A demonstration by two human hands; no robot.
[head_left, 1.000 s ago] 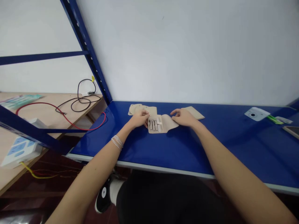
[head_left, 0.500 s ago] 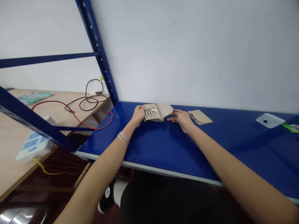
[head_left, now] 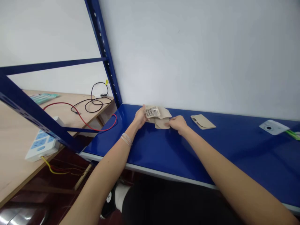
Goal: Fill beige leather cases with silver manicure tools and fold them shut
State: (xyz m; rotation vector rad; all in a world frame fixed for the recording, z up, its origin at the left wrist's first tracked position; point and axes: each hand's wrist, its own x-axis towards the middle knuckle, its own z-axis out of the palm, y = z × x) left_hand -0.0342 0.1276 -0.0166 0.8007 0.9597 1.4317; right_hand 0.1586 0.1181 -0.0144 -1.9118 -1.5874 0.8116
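A beige folding case [head_left: 164,112] lies spread at the back of the blue shelf. On its left panel sits a row of several small metal pieces [head_left: 152,111], too small to name. My left hand [head_left: 140,117] grips that panel's left edge, thumb near the top, fingertips partly hidden beneath. A lower beige flap [head_left: 161,123] sticks out toward me. My right hand [head_left: 178,123] pinches this flap's right end between thumb and fingers. To the right, apart from both hands, rests a second folded beige piece [head_left: 203,122] with its layers slightly parted.
A pale camera-like device [head_left: 273,127] with a green strap lies on the right of the blue shelf [head_left: 178,153]. Blue uprights [head_left: 106,59] stand at left. Beyond them, a wooden table holds a power strip [head_left: 43,145], a black cable [head_left: 92,100] and a red cable [head_left: 77,112].
My right hand has closed from loosely spread fingers onto the case's lower flap, which now shows below the other panels. The left hand keeps its hold. The view has shifted slightly.
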